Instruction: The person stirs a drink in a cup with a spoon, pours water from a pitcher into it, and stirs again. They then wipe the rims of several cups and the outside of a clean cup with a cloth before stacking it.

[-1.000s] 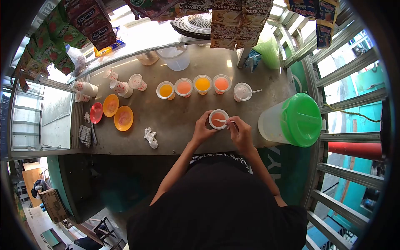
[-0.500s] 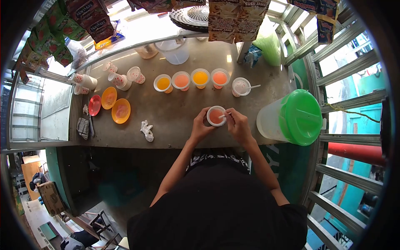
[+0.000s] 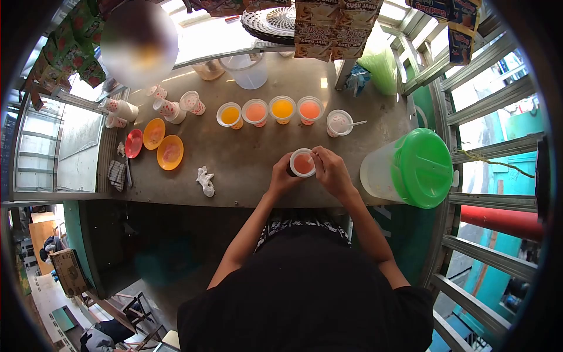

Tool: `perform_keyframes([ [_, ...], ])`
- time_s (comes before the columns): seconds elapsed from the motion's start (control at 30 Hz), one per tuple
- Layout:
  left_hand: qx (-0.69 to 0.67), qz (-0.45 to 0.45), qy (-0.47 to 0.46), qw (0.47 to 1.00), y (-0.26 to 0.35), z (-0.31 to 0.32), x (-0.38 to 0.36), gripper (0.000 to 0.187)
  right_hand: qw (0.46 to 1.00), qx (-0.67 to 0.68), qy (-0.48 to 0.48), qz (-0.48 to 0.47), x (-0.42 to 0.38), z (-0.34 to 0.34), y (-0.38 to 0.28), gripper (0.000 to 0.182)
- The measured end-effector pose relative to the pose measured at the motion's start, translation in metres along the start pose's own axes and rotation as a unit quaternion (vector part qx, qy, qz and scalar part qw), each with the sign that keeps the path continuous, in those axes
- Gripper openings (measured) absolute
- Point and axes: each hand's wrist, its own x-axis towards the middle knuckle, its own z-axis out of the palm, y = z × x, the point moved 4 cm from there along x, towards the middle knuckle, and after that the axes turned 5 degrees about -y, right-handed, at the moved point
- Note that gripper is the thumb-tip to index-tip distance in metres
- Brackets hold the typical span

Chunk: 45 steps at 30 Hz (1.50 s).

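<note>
A plastic cup of pink-orange drink (image 3: 302,165) stands near the counter's front edge. My left hand (image 3: 282,178) is wrapped around its left side. In my closed right hand (image 3: 332,171) is a white spoon (image 3: 310,159), its lower end dipping into the drink. Behind them runs a row of filled cups: an orange drink (image 3: 229,115), a pink drink (image 3: 255,111), then another orange and another pink. To the right of that row, a cup with pale contents (image 3: 336,124) has a white spoon handle (image 3: 358,123) leaning out over its rim.
A large green-lidded container (image 3: 423,168) lies to the right. Orange plates (image 3: 170,154), a red plate (image 3: 134,144) and stacked patterned cups (image 3: 170,110) occupy the left. Crumpled white tissue (image 3: 205,181) lies nearer. Drink sachets (image 3: 337,29) hang overhead. A blurred patch covers the upper left.
My right hand has shifted slightly left and up over the cup's rim, and the spoon has moved within the drink. A blurred round patch has appeared at the upper left.
</note>
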Motion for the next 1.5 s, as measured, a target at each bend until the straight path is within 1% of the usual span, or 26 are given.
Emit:
perform_keyframes([
  [0.03, 0.024, 0.009, 0.010, 1.000, -0.003, 0.000, 0.000, 0.052, 1.000, 0.001, 0.001, 0.001, -0.001, 0.000, -0.001, 0.004],
  [0.1, 0.025, 0.014, 0.005, 1.000, -0.006, 0.000, 0.000, 0.052, 0.993, 0.089, -0.020, 0.074, -0.003, 0.002, 0.000, 0.005],
  [0.13, 0.027, 0.020, 0.004, 0.999, -0.005, 0.000, 0.001, 0.052, 0.993, 0.089, -0.019, 0.074, -0.004, 0.002, 0.000, 0.005],
  [0.2, 0.034, 0.029, -0.001, 0.999, -0.004, -0.001, 0.002, 0.052, 0.995, 0.088, 0.047, 0.028, -0.002, -0.002, -0.004, 0.006],
  [0.33, 0.052, 0.051, -0.008, 0.997, -0.002, -0.003, 0.002, 0.051, 0.996, 0.067, 0.043, 0.047, 0.004, -0.011, -0.004, 0.007],
  [0.4, 0.048, 0.050, -0.007, 0.998, -0.002, -0.003, 0.001, 0.051, 0.999, 0.031, 0.012, 0.009, 0.006, -0.009, -0.004, 0.009],
  [0.43, 0.042, 0.049, -0.005, 0.998, -0.003, -0.002, 0.001, 0.051, 0.999, 0.030, 0.015, 0.009, 0.005, -0.007, -0.004, 0.009],
  [0.5, 0.041, 0.041, -0.009, 0.998, -0.005, -0.001, 0.001, 0.051, 0.997, 0.047, -0.022, 0.049, 0.002, 0.000, 0.002, 0.011],
  [0.53, 0.039, 0.029, -0.010, 0.999, -0.007, -0.002, 0.001, 0.051, 0.998, 0.047, -0.019, 0.047, 0.002, 0.001, 0.002, 0.011],
  [0.6, 0.040, 0.038, -0.009, 0.998, -0.006, -0.002, 0.001, 0.051, 0.992, 0.097, -0.039, 0.072, 0.002, 0.004, 0.005, 0.006],
  [0.63, 0.038, 0.045, -0.010, 0.998, -0.005, -0.002, 0.002, 0.050, 0.992, 0.098, -0.034, 0.070, 0.003, 0.004, 0.003, 0.006],
  [0.7, 0.042, 0.053, -0.014, 0.998, -0.003, -0.003, 0.001, 0.050, 0.992, 0.117, 0.013, 0.041, 0.004, 0.000, -0.001, 0.006],
  [0.83, 0.049, 0.058, -0.019, 0.997, -0.009, -0.002, 0.003, 0.050, 0.993, 0.090, 0.063, 0.050, 0.005, -0.009, -0.002, 0.011],
  [0.9, 0.048, 0.055, -0.024, 0.997, -0.012, -0.002, 0.002, 0.050, 0.998, 0.040, 0.021, 0.041, 0.004, -0.005, 0.003, 0.010],
  [0.93, 0.044, 0.053, -0.020, 0.997, -0.011, -0.001, 0.003, 0.050, 0.998, 0.039, 0.029, 0.045, 0.003, -0.004, 0.004, 0.010],
  [1.0, 0.043, 0.058, -0.021, 0.997, -0.009, -0.001, 0.002, 0.049, 0.994, 0.079, -0.018, 0.071, 0.001, 0.003, 0.007, 0.007],
  [1.13, 0.052, 0.054, -0.015, 0.997, -0.007, 0.000, 0.002, 0.048, 0.996, 0.079, -0.008, 0.050, 0.004, -0.002, 0.003, 0.007],
  [1.2, 0.055, 0.057, -0.021, 0.997, -0.006, 0.000, 0.004, 0.047, 0.995, 0.079, 0.034, 0.041, 0.007, -0.011, 0.000, 0.007],
  [1.33, 0.071, 0.053, -0.026, 0.996, -0.007, 0.000, 0.004, 0.046, 0.998, 0.041, 0.036, 0.039, 0.012, -0.018, -0.002, 0.007],
  [1.4, 0.067, 0.054, -0.025, 0.996, -0.008, 0.001, 0.004, 0.047, 0.999, -0.023, -0.017, 0.019, 0.011, -0.010, 0.001, 0.008],
  [1.43, 0.064, 0.053, -0.021, 0.996, -0.008, 0.000, 0.003, 0.048, 0.999, -0.022, -0.016, 0.022, 0.011, -0.009, 0.002, 0.008],
  [1.5, 0.067, 0.041, -0.036, 0.996, -0.013, -0.001, 0.004, 0.051, 0.996, 0.044, -0.059, 0.053, 0.009, -0.002, 0.002, 0.008],
])
